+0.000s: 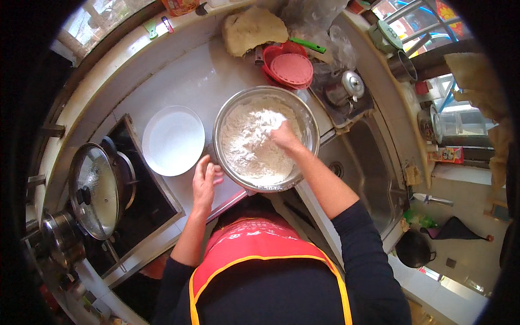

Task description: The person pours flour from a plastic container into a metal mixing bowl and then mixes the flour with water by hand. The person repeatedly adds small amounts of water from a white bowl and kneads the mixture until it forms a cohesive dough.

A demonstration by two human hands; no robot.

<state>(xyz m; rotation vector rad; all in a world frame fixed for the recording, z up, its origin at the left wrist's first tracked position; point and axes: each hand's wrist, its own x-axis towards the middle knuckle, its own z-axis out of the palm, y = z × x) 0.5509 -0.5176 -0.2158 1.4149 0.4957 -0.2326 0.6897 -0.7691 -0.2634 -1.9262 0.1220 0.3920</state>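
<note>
A large stainless steel bowl (217, 140) stands on the counter before me, with flour (254, 142) spread over its inside. My right hand (284, 136) reaches into the bowl from the right, its fingertips in the flour and partly hidden; whether they grip any flour is unclear. Just outside the bowl's left rim, my left hand (206, 178) is raised with its fingers loosely curved and apart, holding nothing. Beyond it to the left lies a round white dish (174, 141), whose lower right edge is close to the left fingertips.
Red plastic baskets (291, 69) and a green-handled tool (308, 45) sit behind the bowl. A metal kettle (339, 91) stands at the back right, above the steel sink (361, 154). At left, a glass-lidded pan (95, 191) rests on the black cooktop (148, 207).
</note>
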